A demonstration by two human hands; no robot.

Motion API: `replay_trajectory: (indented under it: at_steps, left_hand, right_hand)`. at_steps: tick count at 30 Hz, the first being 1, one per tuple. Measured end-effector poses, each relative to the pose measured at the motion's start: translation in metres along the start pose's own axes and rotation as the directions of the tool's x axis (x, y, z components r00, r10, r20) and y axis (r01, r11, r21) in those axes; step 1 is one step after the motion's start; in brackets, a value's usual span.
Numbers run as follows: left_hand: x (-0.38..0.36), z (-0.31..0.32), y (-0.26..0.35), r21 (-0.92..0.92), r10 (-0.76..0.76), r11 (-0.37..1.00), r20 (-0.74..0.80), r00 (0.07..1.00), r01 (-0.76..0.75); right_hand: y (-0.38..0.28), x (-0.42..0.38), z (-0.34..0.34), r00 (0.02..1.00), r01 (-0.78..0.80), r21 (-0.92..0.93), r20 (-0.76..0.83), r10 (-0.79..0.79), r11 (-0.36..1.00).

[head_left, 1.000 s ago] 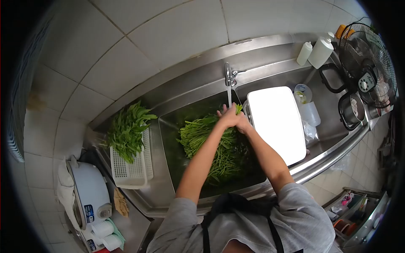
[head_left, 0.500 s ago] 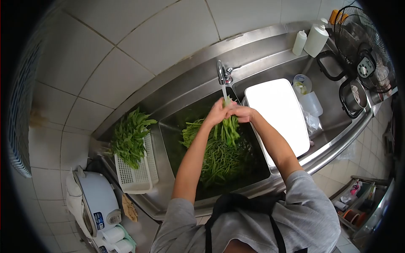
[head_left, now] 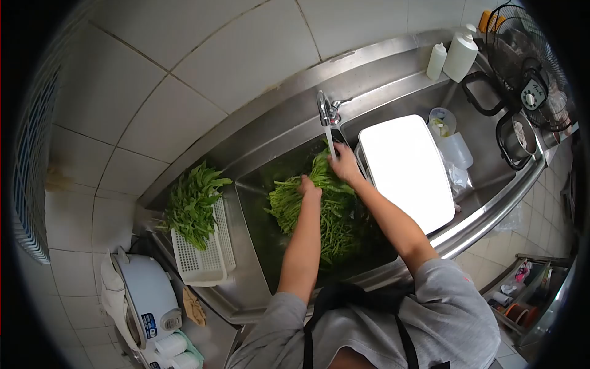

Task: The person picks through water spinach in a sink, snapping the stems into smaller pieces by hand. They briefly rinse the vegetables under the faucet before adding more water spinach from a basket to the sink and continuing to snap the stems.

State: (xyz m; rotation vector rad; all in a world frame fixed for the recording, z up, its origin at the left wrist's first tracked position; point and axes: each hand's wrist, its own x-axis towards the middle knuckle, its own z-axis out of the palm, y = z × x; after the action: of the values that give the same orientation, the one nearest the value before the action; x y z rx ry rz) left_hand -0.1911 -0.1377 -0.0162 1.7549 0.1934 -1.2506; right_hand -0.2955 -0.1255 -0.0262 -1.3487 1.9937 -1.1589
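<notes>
A large heap of long-stemmed leafy greens (head_left: pixel 326 230) lies in the water of the left sink basin (head_left: pixel 255 258). My left hand (head_left: pixel 310 186) is closed around part of the greens at the heap's upper left. My right hand (head_left: pixel 345 165) is at the upper right of the heap, beside the running water, with thumb and fingers apart; its fingertips are slightly blurred. Between my hands, a bunch of stems reaches up toward the tap (head_left: pixel 323 109). Water from it falls beside my right fingers.
On the left ledge, more leafy greens (head_left: pixel 195 206) rest on a white plastic basket (head_left: pixel 196 258). A white lid or board (head_left: pixel 405 172) covers part of the right basin. Two bottles (head_left: pixel 460 56) stand behind it, near a wire-guarded fan (head_left: pixel 533 92). A rice cooker (head_left: pixel 147 295) sits lower left.
My hands, together under the tap before, have separated. The left moved down and left onto the heap; the right shifted slightly right. The bunch they held is lower, among the other greens.
</notes>
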Motion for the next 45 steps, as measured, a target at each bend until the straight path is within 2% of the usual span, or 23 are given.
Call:
replay_trajectory:
  at_steps: [1, 2, 3, 5, 7, 11, 14, 15, 18, 21, 23, 25, 26, 27, 29, 30, 33, 34, 35, 37, 40, 43, 45]
  left_hand:
    - [0.013, 0.005, -0.007, -0.116, -0.012, 0.993, 0.114, 0.993, 0.026]
    - [0.033, 0.007, -0.023, -0.223, -0.015, 0.973, 0.223, 0.975, 0.066]
    - [0.054, 0.015, -0.039, -0.246, -0.055, 0.962, 0.259, 0.964, 0.121]
    - [0.085, 0.024, -0.066, -0.279, -0.120, 0.934, 0.339, 0.933, 0.221]
    - [0.080, 0.019, -0.073, -0.259, -0.183, 0.915, 0.414, 0.892, 0.308]
    - [0.060, 0.010, -0.059, -0.147, -0.278, 0.893, 0.565, 0.777, 0.426]
    - [0.048, 0.011, -0.060, -0.008, -0.213, 0.959, 0.636, 0.742, 0.283]
    - [0.048, 0.011, -0.059, -0.017, -0.225, 0.953, 0.632, 0.741, 0.304]
    - [0.058, 0.006, -0.065, -0.072, -0.209, 0.945, 0.615, 0.761, 0.318]
    - [0.070, 0.006, -0.076, -0.122, -0.189, 0.935, 0.625, 0.758, 0.334]
    - [0.082, 0.007, -0.081, -0.148, -0.163, 0.932, 0.644, 0.747, 0.331]
    - [0.056, -0.002, -0.070, -0.017, -0.134, 0.985, 0.537, 0.833, 0.169]
    - [0.028, -0.005, -0.060, 0.120, -0.128, 0.989, 0.438, 0.890, 0.084]
    - [0.034, -0.006, -0.058, 0.013, -0.196, 0.976, 0.505, 0.841, 0.219]
    - [0.064, -0.006, -0.065, -0.155, -0.292, 0.853, 0.650, 0.702, 0.498]
    - [0.067, -0.008, -0.066, -0.164, -0.294, 0.838, 0.667, 0.684, 0.520]
    - [0.077, -0.006, -0.060, -0.100, -0.265, 0.901, 0.645, 0.717, 0.423]
    - [0.077, -0.006, -0.056, -0.077, -0.252, 0.921, 0.628, 0.736, 0.381]
    - [0.076, -0.009, -0.053, -0.042, -0.243, 0.940, 0.612, 0.752, 0.338]
    - [0.083, -0.015, -0.052, 0.014, -0.237, 0.958, 0.592, 0.770, 0.285]
    - [0.086, -0.026, -0.048, 0.099, -0.230, 0.972, 0.564, 0.793, 0.211]
    - [0.096, -0.031, -0.043, 0.176, -0.201, 0.976, 0.508, 0.837, 0.127]
    - [0.106, -0.032, -0.037, 0.204, -0.173, 0.974, 0.416, 0.893, 0.094]
  right_hand:
    - [0.005, -0.007, 0.001, 0.997, 0.020, -0.142, -0.072, -0.030, 0.990]
    - [0.007, -0.015, 0.007, 0.977, -0.202, -0.103, 0.053, 0.208, 0.974]
    - [0.007, -0.017, 0.004, 0.925, -0.313, 0.120, 0.261, 0.274, 0.942]
    - [-0.015, -0.033, 0.000, 0.950, -0.146, 0.147, 0.295, 0.098, 0.978]
    - [-0.032, -0.058, 0.001, 0.978, 0.207, 0.067, 0.016, -0.208, 0.976]
    - [-0.019, -0.069, -0.027, 0.968, 0.048, 0.368, 0.212, -0.134, 0.929]
    - [-0.012, -0.045, -0.021, 0.980, 0.152, 0.251, -0.167, -0.112, 0.956]
    - [-0.019, -0.039, -0.024, 0.966, 0.182, 0.231, -0.226, -0.129, 0.956]
    - [-0.019, -0.025, -0.036, 0.910, 0.093, 0.088, 0.397, -0.120, 0.992]
    - [-0.014, -0.040, -0.043, 0.803, 0.335, 0.084, 0.497, -0.331, 0.939]
    - [-0.007, -0.038, -0.045, 0.900, 0.166, 0.113, 0.388, -0.198, 0.980]
    - [0.008, -0.032, -0.034, 0.969, 0.047, 0.087, 0.239, -0.066, 0.995]
    - [0.018, -0.028, -0.028, 0.940, 0.092, 0.191, 0.308, -0.149, 0.977]
    - [0.017, -0.027, -0.031, 0.901, 0.125, 0.294, 0.367, -0.232, 0.948]
    - [-0.002, -0.034, -0.044, 0.820, 0.202, 0.174, 0.509, -0.263, 0.964]
    - [-0.004, -0.043, -0.044, 0.780, 0.349, 0.038, 0.543, -0.313, 0.936]
    - [-0.005, -0.054, -0.057, 0.731, 0.081, 0.177, 0.659, -0.179, 0.981]
    - [-0.007, -0.048, -0.066, 0.730, -0.107, 0.312, 0.670, -0.138, 0.944]
    - [0.025, -0.041, -0.037, 0.839, -0.170, 0.435, 0.534, -0.102, 0.884]
    - [0.020, -0.023, -0.029, 0.873, -0.456, 0.560, 0.434, 0.224, 0.692]
    - [0.013, -0.002, -0.013, 0.822, -0.538, 0.567, 0.518, 0.238, 0.624]
    - [0.006, 0.012, -0.019, 0.798, -0.315, 0.289, 0.597, 0.087, 0.904]
    - [-0.002, 0.017, -0.024, 0.819, -0.090, 0.181, 0.573, -0.031, 0.979]
